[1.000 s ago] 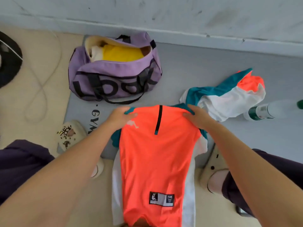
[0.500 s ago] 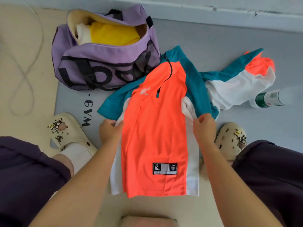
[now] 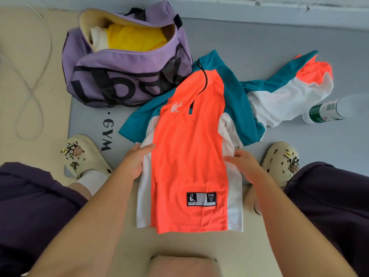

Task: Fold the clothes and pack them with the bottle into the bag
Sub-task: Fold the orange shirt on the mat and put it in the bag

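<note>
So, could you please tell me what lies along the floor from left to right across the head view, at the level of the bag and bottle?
White cable → purple bag → orange, teal and white shirt → bottle.

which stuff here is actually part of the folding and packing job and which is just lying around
Part of the job:
orange jersey
left hand
right hand
purple duffel bag
bottle

Just lying about:
white cable
grey gym mat
</note>
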